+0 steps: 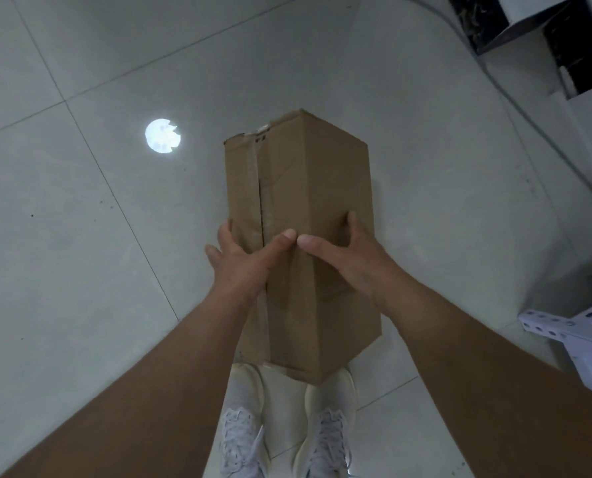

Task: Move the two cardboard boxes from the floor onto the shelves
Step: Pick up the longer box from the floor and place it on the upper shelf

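Gripping a tall brown taped cardboard box (301, 215) from both sides, left hand (243, 263) and right hand (350, 260) should press evenly, lifting it straight off the pale tiled floor (80, 236).

One cardboard box (298, 215) in view: plain brown, elongated, long axis running away from the person. Top flaps closed along a centre seam with clear tape, which is torn and peeling at the far end. It appears rolled about its long axis, one long edge uppermost, seamed face on the left, plain face on the right. Near end lies over the toes of the shoes; far end over pale floor tiles. Whether it touches the floor cannot be told.
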A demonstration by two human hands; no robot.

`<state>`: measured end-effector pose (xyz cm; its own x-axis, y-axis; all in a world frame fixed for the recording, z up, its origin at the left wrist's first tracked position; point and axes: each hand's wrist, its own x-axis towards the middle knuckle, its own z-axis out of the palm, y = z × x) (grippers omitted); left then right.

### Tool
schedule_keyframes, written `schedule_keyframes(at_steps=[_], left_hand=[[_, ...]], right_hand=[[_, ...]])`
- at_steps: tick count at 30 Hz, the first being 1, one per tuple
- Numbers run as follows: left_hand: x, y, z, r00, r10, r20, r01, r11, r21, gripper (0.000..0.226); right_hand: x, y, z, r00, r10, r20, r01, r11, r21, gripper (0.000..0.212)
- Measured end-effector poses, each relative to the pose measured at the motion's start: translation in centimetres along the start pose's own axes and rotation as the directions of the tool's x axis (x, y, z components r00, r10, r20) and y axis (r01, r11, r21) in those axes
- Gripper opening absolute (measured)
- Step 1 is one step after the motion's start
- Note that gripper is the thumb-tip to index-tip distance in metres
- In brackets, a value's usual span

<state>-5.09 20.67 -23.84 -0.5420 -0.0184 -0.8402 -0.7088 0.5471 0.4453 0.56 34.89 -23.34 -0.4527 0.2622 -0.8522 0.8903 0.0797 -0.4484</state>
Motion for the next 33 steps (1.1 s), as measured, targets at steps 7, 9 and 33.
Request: schedule_keyframes(at_steps=[7,9,33], left_hand=[[0.1,-0.1,-1.1,0.989,-0.077,-0.123,0.053,0.981,-0.186,0.066],[-0.1,0.0,-1.3,0.985,-0.052,-0.166,0.020,0.982,-0.186,0.044],[0.2,-0.1,-1.0,0.989,0.115,-0.089,-0.108,0.990,0.086,0.096]], right_hand=[[-0.3,0.7,-1.2,0.966,-0.059,-0.251,0.079,0.994,0.072,0.061],[-0.3,1.1,-1.1,0.972,-0.007,-0.236,0.029,0.996,0.089,0.062],[-0.7,0.8,1.9,0.985,0.129,-0.112,-0.113,0.984,0.139,0.100]])
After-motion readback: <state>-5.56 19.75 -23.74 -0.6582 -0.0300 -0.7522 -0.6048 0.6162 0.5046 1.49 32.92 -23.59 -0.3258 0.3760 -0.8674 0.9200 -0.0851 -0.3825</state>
